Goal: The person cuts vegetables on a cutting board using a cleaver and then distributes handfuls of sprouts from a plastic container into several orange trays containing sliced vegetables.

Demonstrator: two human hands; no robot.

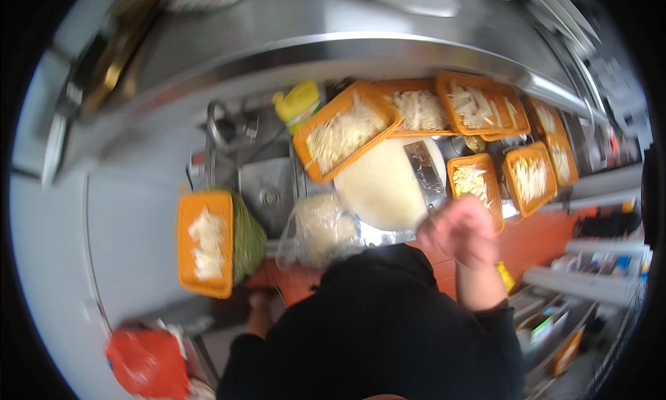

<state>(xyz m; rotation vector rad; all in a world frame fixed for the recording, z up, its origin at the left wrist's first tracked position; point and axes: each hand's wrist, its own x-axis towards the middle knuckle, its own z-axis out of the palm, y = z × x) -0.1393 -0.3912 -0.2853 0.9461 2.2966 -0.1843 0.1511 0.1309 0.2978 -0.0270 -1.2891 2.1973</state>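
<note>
My right hand (461,230) is raised in front of the near edge of a round white cutting board (378,185). Motion smears its fingers, and I cannot make out anything in them. On the board's right side lies a cleaver (425,171) with a broad dark blade. My left hand (259,303) hangs low by my side, near an orange basket (184,251) holding pale food pieces and a green bag (248,240); its fingers do not show clearly. A clear plastic bag (322,227) with something whitish inside sits at the board's near left.
Several orange baskets of pale strips ring the board, among them a tilted basket (305,157) and a small basket (491,178). Left stand a sink (267,185) and a yellow jug (298,103). A steel shelf (333,50) spans the back. A red bag (147,362) lies lower left.
</note>
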